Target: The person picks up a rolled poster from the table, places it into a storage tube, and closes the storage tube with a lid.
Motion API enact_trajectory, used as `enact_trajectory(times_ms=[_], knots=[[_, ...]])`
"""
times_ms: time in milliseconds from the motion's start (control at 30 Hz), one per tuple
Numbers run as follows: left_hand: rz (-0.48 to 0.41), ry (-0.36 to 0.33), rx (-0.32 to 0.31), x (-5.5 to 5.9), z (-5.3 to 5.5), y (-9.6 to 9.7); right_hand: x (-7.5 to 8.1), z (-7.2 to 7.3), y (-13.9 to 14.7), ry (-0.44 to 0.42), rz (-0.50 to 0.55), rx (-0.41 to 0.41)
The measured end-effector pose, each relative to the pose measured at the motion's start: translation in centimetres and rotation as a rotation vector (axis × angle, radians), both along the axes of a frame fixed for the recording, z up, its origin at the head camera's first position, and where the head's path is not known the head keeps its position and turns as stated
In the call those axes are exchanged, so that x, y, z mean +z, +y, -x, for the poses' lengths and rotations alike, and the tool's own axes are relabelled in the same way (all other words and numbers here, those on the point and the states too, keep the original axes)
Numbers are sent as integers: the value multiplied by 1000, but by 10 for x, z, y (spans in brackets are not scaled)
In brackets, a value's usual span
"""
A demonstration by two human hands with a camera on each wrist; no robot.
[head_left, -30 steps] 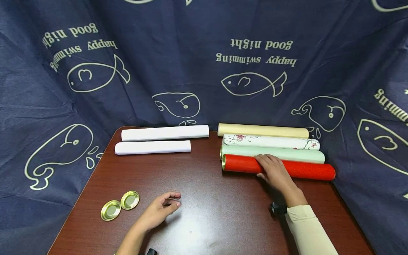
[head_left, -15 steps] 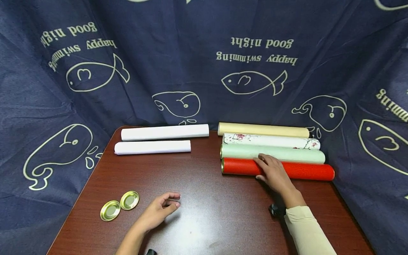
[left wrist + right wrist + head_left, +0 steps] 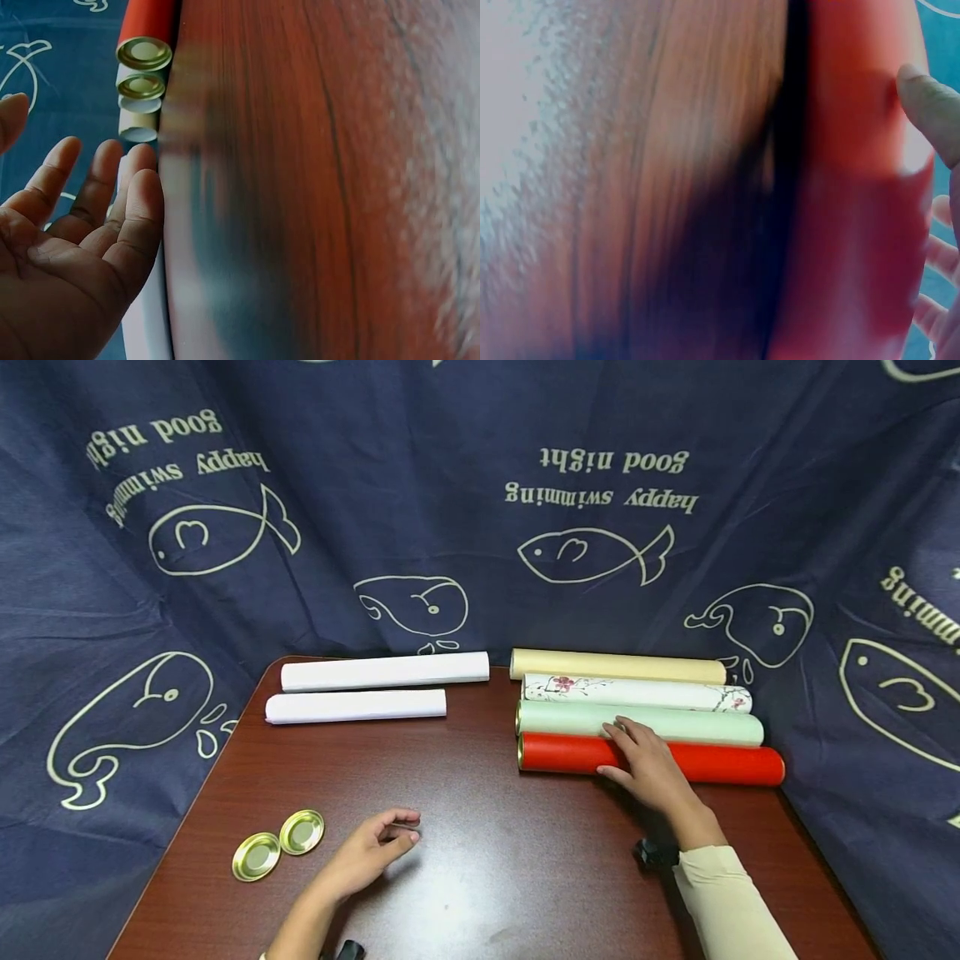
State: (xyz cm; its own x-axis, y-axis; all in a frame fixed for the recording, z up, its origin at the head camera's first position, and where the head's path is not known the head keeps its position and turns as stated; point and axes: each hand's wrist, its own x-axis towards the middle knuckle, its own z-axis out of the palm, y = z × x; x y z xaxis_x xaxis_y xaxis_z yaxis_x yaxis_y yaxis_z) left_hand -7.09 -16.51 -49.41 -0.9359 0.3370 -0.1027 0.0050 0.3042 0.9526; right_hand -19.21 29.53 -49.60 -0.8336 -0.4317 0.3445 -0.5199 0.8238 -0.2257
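Observation:
My right hand [image 3: 651, 767] lies over the middle of a red tube [image 3: 720, 763] at the right of the table. Its fingers are loosely spread, with the fingertips at the pale green tube [image 3: 705, 725] behind. In the right wrist view, the thumb [image 3: 930, 109] overlaps the upper side of the red tube [image 3: 855, 240]. My left hand [image 3: 371, 852] holds nothing and hovers at the front left, fingers relaxed. In the left wrist view, that hand [image 3: 82, 240] shows its palm, with the gold end of the red tube [image 3: 144, 52] beyond.
Behind the green tube lie a white flower-patterned tube [image 3: 645, 692] and a cream tube [image 3: 615, 664]. Two white paper rolls [image 3: 382, 670] lie at the back left. Two gold lids [image 3: 302, 832] sit near the left edge. A dark blue cloth [image 3: 420, 468] hangs around the table [image 3: 480, 893].
My right hand's fingers have loosened and lifted slightly from the red tube towards the green one. The tube has shifted very slightly towards the front. The left hand stays about where it was.

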Motion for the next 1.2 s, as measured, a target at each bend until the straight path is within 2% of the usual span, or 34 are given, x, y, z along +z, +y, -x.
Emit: enact_trajectory(times_ms=[267, 700, 933, 1200], knots=[[13, -24, 29, 1, 1, -2, 3, 3, 6, -37, -10, 15], [-13, -22, 39, -3, -3, -1, 2, 0, 15, 22, -2, 56], [-26, -50, 33, -6, -8, -6, 1, -4, 22, 26, -9, 41], [-23, -41, 41, -11, -12, -11, 3, -6, 17, 11, -7, 28]])
